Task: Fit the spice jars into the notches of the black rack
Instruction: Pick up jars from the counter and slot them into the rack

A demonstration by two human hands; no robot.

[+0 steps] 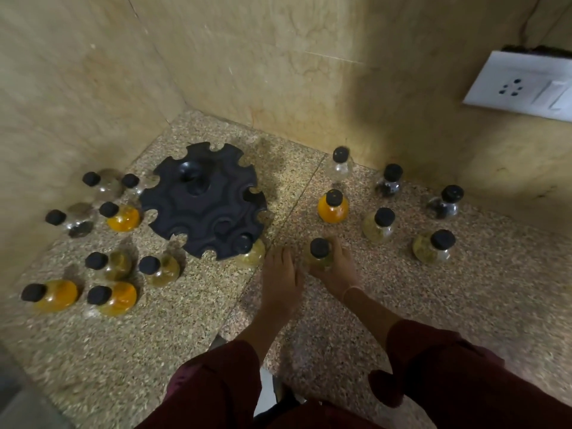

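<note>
One jar apparently sat in the black rack; my right hand gripped another jar, left hand flat and empty; the rest waited.

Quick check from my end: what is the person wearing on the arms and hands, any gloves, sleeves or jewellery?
No gloves: both the left hand and the right hand are bare. Dark maroon sleeves cover the upper forearms, loose and creased, leaving the wrists bare. A thin bangle or bracelet circles the right wrist. No rings or watch can be made out; the picture is somewhat blurred.

Both arms reach forward in maroon sleeves; the right hand is cupped, the left hand lies flat with fingers extended.
</note>
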